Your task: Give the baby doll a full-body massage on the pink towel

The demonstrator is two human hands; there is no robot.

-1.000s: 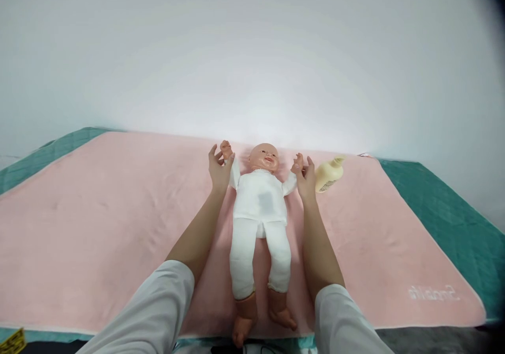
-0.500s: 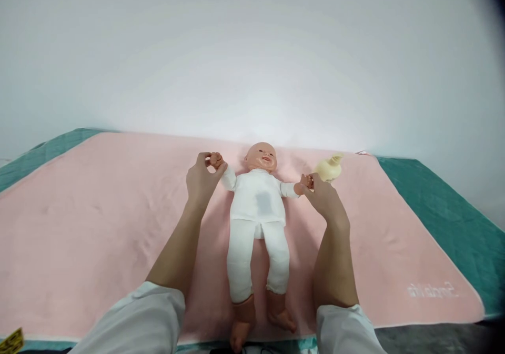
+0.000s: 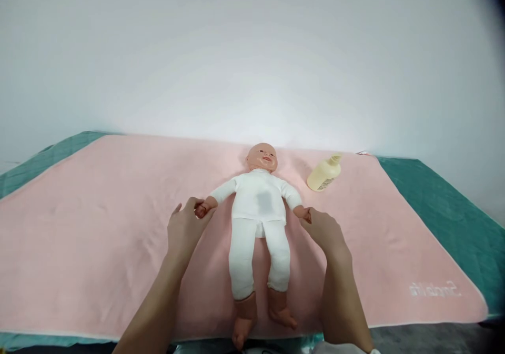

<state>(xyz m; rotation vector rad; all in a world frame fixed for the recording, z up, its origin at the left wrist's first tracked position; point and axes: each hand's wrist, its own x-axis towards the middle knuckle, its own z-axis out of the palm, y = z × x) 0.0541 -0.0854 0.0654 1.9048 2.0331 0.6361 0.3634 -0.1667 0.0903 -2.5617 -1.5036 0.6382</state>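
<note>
A baby doll (image 3: 258,199) with a white cloth body lies face up, its feet toward me. My left hand (image 3: 187,220) is closed around the doll's hand (image 3: 205,206) on the left side. On the right, my right hand (image 3: 321,225) grips the doll's other hand (image 3: 303,213) between thumb and fingers. Both doll arms slope outward and down from the shoulders. A grey-blue patch (image 3: 264,203) shows on the doll's chest.
A pale yellow pump bottle (image 3: 324,173) stands tilted in view, right of the doll's head. Beneath everything spreads a pink blanket (image 3: 98,228) over a green sheet (image 3: 450,206). A white wall (image 3: 252,54) rises behind.
Both my hands have come down toward me, bringing the doll's arms from raised or level to sloping downward. The pump bottle, partly covered by my right hand before, is now fully visible.
</note>
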